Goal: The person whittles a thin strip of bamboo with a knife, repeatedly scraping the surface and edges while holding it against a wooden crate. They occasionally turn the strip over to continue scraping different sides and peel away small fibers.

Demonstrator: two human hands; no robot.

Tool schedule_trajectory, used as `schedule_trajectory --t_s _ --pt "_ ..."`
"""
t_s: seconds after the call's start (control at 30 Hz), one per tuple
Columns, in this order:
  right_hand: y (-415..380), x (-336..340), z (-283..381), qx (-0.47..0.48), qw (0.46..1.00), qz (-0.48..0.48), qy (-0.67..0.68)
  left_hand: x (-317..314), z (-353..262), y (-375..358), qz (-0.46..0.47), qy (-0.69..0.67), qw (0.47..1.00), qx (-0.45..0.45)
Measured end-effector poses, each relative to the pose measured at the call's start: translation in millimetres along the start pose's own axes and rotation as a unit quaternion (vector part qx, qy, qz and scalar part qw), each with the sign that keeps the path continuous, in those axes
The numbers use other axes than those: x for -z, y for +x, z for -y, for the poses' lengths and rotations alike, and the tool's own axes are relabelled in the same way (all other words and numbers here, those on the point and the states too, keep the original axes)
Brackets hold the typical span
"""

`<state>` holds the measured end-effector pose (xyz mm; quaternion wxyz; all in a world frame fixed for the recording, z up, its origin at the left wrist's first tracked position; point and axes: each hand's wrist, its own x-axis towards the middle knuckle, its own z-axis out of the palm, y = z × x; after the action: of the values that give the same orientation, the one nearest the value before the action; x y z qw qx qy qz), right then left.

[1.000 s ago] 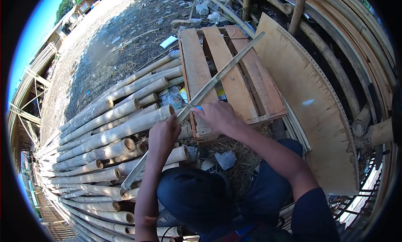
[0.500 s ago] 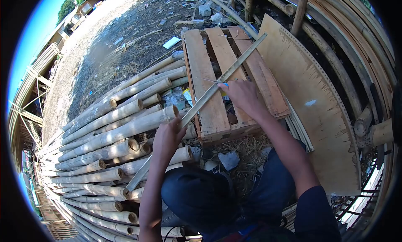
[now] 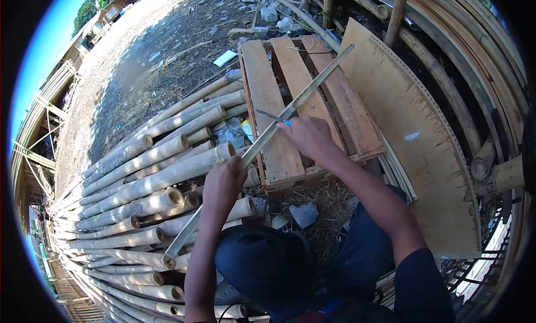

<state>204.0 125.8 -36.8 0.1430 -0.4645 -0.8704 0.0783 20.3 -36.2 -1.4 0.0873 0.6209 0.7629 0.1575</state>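
Observation:
A long, narrow bamboo strip (image 3: 312,87) slants across the view, its far end over a slatted wooden crate (image 3: 262,72) and its near end down by the bamboo poles. My left hand (image 3: 223,180) is closed around the strip at its lower part. Above the crate, my right hand (image 3: 311,136) grips a knife (image 3: 268,115) with a bit of blue handle showing at the fingers. The knife's blade crosses the strip and points to the left. My fingers hide most of the handle.
Many cut bamboo poles (image 3: 167,175) lie stacked on the left. A curved plywood sheet (image 3: 430,172) leans at the right, with thin strips (image 3: 397,172) beside the crate. Grey stone pieces (image 3: 304,215) and straw lie near my knees. Litter dots the ground beyond.
My right hand and the knife have slid a short way down the strip towards my left hand. The left hand keeps its hold in nearly the same place.

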Motion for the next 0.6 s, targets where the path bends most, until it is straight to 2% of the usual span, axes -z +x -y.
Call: schedule_trajectory --t_s 0.07,0.1,0.13,0.27,0.33,0.4,0.47,0.6 --pt "-10.2 -2.3 5.5 0.071 0.997 0.011 -0.003 -3.6 2.8 2.4 0.021 -0.028 0.999 0.002" --pt "-1.5 -8.6 -11.0 0.016 1.000 -0.026 -0.005 -3.2 3.1 1.8 0.018 -0.031 0.999 0.003" --pt "0.4 -8.2 -17.3 0.013 1.000 -0.019 0.000 -2.1 3.7 -2.3 0.018 -0.034 0.999 0.008" --pt "0.4 -4.4 -8.4 0.022 0.999 -0.039 -0.015 -0.7 1.0 2.5 0.018 -0.015 1.000 0.015" --pt "-10.5 -9.8 -2.3 0.072 0.996 -0.046 0.003 -6.4 7.2 -2.2 0.013 -0.020 1.000 0.010" --pt "0.3 -6.8 -22.1 0.060 0.995 -0.076 -0.008 -4.6 8.2 -5.6 0.014 -0.018 1.000 0.005" --pt "16.1 12.9 -37.2 0.027 0.999 -0.036 -0.006 4.0 -0.9 -4.7 -0.001 0.033 0.999 -0.011" --pt "4.1 10.8 -17.7 0.001 1.000 -0.011 0.023 3.1 -5.4 2.0 -0.024 0.090 0.995 -0.021"
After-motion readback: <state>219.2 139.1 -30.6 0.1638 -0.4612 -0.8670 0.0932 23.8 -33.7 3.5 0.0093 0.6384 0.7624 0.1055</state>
